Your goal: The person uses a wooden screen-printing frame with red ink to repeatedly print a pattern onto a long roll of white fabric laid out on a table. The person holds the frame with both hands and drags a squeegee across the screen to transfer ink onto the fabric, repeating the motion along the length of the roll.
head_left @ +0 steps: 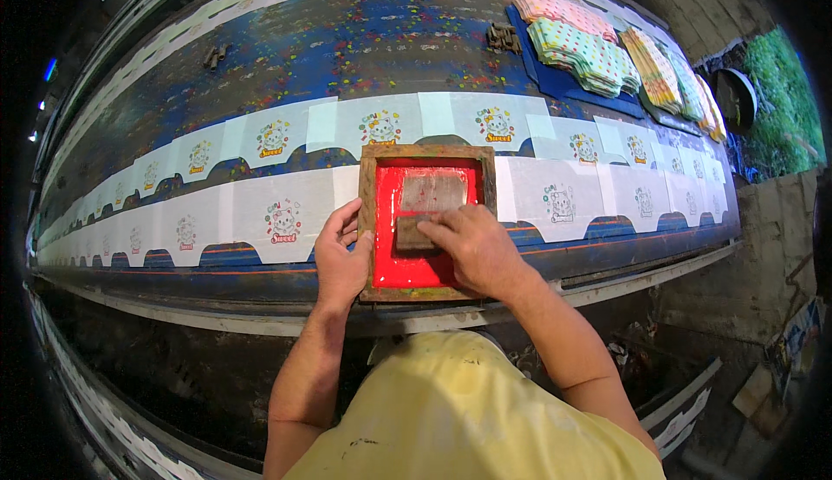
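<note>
A wooden screen-printing frame point(368, 190) lies on the near row of white cloth pieces, in front of my body. Bright red ink point(399, 269) covers its inside. My left hand point(341, 259) grips the frame's left side, thumb on the wooden edge. Within the frame, my right hand point(477, 250) reaches over the right side and holds a squeegee point(433, 194) by its wooden block, the flat greyish part pointing away from me. The cloth beneath the frame is hidden. Left of it lies a cloth piece point(299, 207) printed with a cartoon animal in red, green and black.
Two rows of printed cloth pieces point(186, 229) run along the long, ink-spotted table point(286, 64). Folded stacks of dotted cloth point(581, 51) sit at the far right, beside small dark metal pieces point(503, 38). A pale rail point(217, 315) follows the table's near edge.
</note>
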The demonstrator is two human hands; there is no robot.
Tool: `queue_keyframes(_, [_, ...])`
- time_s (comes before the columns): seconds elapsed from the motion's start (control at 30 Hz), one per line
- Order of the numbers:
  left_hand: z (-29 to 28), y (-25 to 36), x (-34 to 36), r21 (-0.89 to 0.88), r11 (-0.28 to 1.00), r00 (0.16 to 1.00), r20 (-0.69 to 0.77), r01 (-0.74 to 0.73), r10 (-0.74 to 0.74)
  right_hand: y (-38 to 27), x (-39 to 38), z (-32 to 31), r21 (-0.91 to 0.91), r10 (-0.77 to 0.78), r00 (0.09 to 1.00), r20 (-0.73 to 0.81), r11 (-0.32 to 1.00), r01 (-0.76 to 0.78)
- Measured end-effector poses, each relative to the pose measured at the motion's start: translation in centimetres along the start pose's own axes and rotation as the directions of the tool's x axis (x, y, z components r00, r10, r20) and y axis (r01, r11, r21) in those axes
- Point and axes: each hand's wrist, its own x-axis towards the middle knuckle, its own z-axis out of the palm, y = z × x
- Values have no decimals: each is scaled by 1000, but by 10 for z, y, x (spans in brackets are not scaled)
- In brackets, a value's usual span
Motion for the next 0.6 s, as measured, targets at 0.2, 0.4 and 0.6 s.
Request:
queue_keyframes(0.2, [4, -2, -7, 0, 1000, 1000, -18, -23, 23, -47, -35, -1, -2, 12, 999, 52, 1000, -12])
queue_keyframes(0.4, [1, -4, -14, 395, 866, 948, 45, -306, 314, -51, -59, -7, 174, 40, 999, 34, 984, -45])
queue_keyframes(0.6, [26, 9, -17, 256, 922, 952, -14, -291, 304, -20, -110, -19, 245, 315, 896, -312, 938, -245])
